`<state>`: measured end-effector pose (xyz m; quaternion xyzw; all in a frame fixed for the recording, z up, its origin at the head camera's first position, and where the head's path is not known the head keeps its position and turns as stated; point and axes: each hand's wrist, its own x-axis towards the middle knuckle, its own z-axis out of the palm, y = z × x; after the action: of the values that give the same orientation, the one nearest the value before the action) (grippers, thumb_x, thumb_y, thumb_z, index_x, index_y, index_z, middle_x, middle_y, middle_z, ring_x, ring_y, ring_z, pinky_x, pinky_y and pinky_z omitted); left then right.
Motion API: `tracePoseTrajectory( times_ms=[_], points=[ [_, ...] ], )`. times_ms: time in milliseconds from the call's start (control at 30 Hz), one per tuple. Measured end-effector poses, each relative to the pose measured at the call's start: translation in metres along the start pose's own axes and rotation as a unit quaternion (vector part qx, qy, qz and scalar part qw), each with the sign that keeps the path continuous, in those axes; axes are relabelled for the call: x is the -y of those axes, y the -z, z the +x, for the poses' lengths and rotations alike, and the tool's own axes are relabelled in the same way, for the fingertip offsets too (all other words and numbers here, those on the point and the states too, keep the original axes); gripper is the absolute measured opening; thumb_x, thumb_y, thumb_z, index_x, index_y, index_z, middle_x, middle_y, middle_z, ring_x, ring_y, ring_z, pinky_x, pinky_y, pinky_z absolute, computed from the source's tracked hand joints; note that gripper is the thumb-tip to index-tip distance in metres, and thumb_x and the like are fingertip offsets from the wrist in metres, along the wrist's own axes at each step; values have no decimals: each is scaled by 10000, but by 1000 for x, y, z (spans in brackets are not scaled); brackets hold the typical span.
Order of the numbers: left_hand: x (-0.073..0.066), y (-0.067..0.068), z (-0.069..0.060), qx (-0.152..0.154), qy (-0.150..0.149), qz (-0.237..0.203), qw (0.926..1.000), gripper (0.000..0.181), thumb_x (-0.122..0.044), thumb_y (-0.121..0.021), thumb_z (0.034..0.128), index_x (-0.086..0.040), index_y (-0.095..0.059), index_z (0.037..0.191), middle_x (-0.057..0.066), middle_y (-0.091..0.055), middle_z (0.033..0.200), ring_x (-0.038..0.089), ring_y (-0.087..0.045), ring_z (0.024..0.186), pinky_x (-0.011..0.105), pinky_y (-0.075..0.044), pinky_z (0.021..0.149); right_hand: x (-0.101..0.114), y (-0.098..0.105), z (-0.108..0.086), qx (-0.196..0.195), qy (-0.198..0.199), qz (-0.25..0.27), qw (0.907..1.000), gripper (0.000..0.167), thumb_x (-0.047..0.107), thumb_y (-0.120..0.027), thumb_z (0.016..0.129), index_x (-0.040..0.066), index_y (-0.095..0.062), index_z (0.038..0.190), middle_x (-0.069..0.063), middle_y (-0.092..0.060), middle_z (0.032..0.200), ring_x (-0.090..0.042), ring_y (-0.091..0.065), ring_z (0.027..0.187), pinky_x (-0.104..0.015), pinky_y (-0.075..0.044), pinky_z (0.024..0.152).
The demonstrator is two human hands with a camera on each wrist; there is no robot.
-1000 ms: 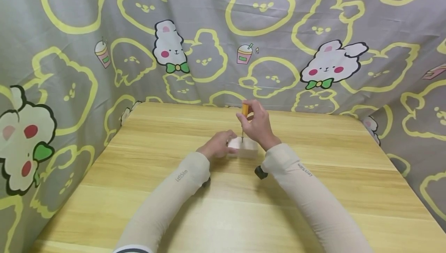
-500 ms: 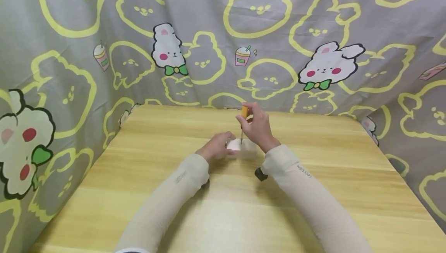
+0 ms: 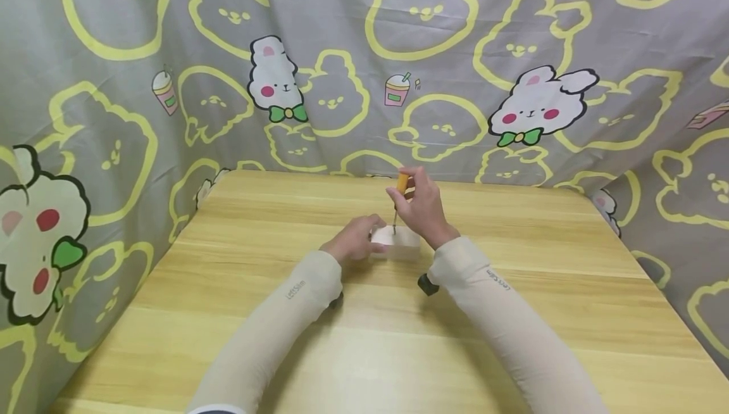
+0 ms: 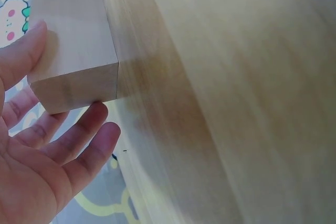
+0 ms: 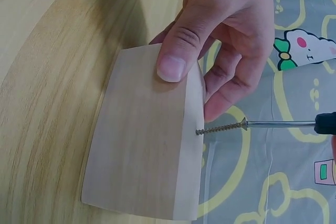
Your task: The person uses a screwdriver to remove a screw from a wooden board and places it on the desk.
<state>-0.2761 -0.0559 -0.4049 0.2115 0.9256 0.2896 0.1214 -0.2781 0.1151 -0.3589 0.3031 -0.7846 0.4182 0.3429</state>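
A pale wooden block rests on the table in front of me. My left hand grips its left end, thumb on one side and fingers on the other, as the left wrist view of the block shows. My right hand holds a screwdriver by its orange handle, above the block. In the right wrist view the screwdriver's shaft meets the head of a screw. The screw's point sits in the block's top face, with most of its thread outside. The right hand is almost wholly out of that view.
The wood-grain table spreads around both hands. A grey curtain with yellow outlines and white cartoon rabbits hangs behind it and along the sides. A small black piece sits under the right wrist.
The screwdriver's handle leans slightly more to the right than before. Both hands and the block stay in nearly the same place.
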Motion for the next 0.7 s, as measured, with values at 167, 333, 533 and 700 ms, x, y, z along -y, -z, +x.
tracePoseTrajectory(
  times_ms=[167, 333, 533, 700],
  points=[
    [0, 0, 0, 11, 50, -24, 10000, 573, -268, -747, 859, -72, -501, 1338, 107, -545, 1343, 276, -506, 1225, 405, -406, 1050, 0, 0, 0, 28, 9, 28, 10000, 356, -31, -683, 859, -42, -479, 1150, -215, -572, 947, -333, -651, 787, -357, -592, 609],
    [0, 0, 0, 18, 88, -24, 10000, 575, -271, -745, 859, -83, -499, 1343, 99, -536, 1359, 276, -489, 1251, 408, -394, 1062, -1, -1, 0, 114, 167, 110, 9997, 338, -53, -638, 869, -60, -479, 1168, -236, -587, 983, -355, -663, 799, -357, -596, 624],
    [-1, 0, 0, 11, 32, -80, 10000, 570, -270, -743, 863, -77, -500, 1341, 98, -536, 1361, 278, -488, 1254, 411, -394, 1062, 0, -2, 1, 56, 301, 9, 9995, 388, -32, -709, 848, -60, -483, 1163, -219, -579, 979, -348, -656, 823, -346, -597, 641],
    [0, 0, 0, -28, 29, -36, 10000, 566, -264, -746, 860, -79, -503, 1337, 94, -538, 1362, 277, -487, 1255, 409, -392, 1064, 3, -3, 2, 126, 450, -135, 9988, 372, -51, -682, 859, -59, -481, 1171, -215, -600, 994, -325, -639, 824, -331, -581, 627]
  ],
)
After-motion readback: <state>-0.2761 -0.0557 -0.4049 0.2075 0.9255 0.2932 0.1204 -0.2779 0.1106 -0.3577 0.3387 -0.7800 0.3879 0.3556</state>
